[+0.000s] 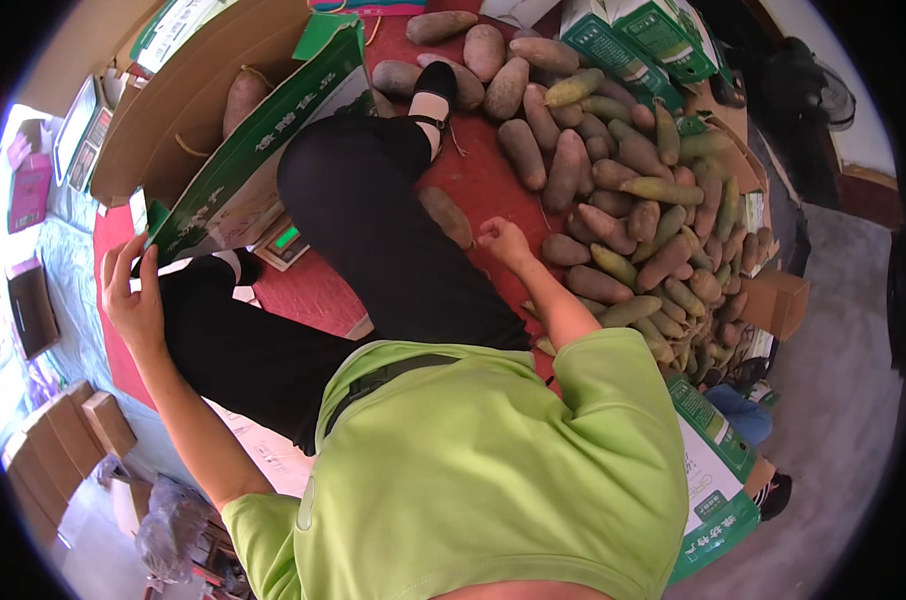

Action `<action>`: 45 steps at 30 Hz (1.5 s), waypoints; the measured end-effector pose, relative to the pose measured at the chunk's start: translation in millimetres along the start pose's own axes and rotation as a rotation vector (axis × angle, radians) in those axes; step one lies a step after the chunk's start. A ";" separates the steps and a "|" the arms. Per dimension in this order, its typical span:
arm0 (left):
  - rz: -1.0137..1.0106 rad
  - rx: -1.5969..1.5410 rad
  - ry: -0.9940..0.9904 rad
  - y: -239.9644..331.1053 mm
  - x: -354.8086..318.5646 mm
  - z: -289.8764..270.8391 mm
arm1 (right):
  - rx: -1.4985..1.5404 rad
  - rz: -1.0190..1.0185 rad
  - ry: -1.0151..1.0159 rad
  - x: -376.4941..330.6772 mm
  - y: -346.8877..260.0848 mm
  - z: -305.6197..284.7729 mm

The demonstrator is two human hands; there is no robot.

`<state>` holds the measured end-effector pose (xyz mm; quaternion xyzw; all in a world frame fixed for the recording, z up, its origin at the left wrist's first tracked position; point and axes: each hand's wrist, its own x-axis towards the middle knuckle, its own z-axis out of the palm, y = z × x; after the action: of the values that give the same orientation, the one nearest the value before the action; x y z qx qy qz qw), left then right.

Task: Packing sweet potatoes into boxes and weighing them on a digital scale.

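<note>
My left hand point(133, 290) grips the lower corner of a green and white cardboard box point(243, 160) that lies open on a small scale point(285, 240). One brown tuber point(243, 98) lies inside the box. My right hand point(503, 240) reaches down to the red mat, fingers curled, right beside a single brown tuber point(447, 216) lying by my black-trousered leg point(393, 230). Whether the fingers touch that tuber I cannot tell. A large heap of brown and greenish tubers point(633, 210) spreads to the right of that hand.
More green and white boxes stand at the top right point(633, 35) and lower right point(713, 480). Brown cartons point(68, 440) sit at the left edge. A red mat point(303, 295) covers the floor. My foot in a black shoe point(435, 85) rests near the heap.
</note>
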<state>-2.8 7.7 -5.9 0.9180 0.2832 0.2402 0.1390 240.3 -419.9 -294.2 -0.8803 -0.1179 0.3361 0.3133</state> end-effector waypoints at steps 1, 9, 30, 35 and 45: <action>-0.029 0.012 -0.004 -0.7 0.4 1.7 | -0.024 0.028 -0.026 -3.2 6.0 5.7; -0.002 0.016 -0.007 -4.1 2.4 2.5 | -0.088 0.078 -0.093 10.3 7.8 22.4; 0.010 -0.001 0.014 13.9 11.3 -5.3 | 0.465 -0.724 0.192 81.9 -262.7 -100.7; 0.018 -0.019 0.037 12.7 12.9 -4.6 | 0.262 -0.929 -0.136 54.1 -401.8 -114.7; 0.049 -0.029 0.067 7.2 10.0 -8.5 | -0.670 -1.067 -0.393 89.9 -481.8 -6.7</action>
<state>3.2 8.7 7.7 0.9141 0.2616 0.2780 0.1366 313.4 -11.7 -32.9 -0.6732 -0.6912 0.2344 0.1185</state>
